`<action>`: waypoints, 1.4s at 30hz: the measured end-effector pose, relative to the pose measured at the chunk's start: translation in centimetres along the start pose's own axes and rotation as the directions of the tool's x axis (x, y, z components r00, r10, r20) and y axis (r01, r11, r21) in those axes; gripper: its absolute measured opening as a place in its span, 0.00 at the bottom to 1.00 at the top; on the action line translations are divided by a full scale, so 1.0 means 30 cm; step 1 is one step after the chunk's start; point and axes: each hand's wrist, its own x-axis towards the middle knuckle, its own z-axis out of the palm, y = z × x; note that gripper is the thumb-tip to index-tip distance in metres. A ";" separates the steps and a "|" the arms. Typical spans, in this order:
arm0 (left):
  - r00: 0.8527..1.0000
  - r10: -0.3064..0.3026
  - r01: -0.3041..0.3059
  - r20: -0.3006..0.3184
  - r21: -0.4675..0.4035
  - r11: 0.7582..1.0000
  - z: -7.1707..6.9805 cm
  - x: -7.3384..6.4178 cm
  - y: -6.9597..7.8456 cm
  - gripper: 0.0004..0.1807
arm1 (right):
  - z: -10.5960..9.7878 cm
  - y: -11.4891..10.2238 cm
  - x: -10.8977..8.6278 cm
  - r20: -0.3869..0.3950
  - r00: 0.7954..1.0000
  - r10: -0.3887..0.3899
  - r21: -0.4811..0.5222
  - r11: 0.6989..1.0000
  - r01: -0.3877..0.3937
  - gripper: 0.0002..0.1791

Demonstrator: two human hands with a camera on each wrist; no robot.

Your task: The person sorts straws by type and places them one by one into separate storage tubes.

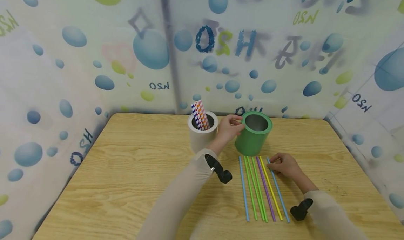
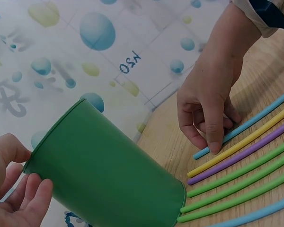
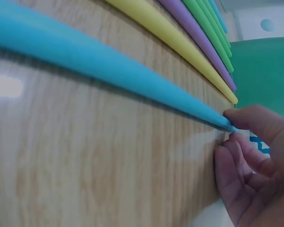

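Note:
My left hand (image 1: 229,127) holds the green container (image 1: 252,141) by its left rim, thumb and fingers bent at the edge in the left wrist view. The container stands upright with its mouth facing up. In front of it lies a row of thin plastic straws: blue, three green, purple (image 1: 266,189), yellow (image 1: 270,188) and another blue one. With thumb and fingertips my right hand (image 1: 285,165) pinches the far end of the rightmost blue straw (image 3: 109,66). That straw lies along the wood, at the row's right side.
Left of the green container stands a white container (image 1: 202,141) with several patterned paper straws (image 1: 200,115) leaning in it. Both stand toward the back of the wooden table (image 1: 142,162). A printed curtain (image 1: 126,57) hangs behind and beside the table.

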 end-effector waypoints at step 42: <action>1.000 -0.001 0.001 -0.004 -0.003 1.000 0.005 -0.002 -0.001 0.13 | -0.122 -0.107 0.022 -0.182 0.975 -0.128 0.077 0.987 0.144 0.16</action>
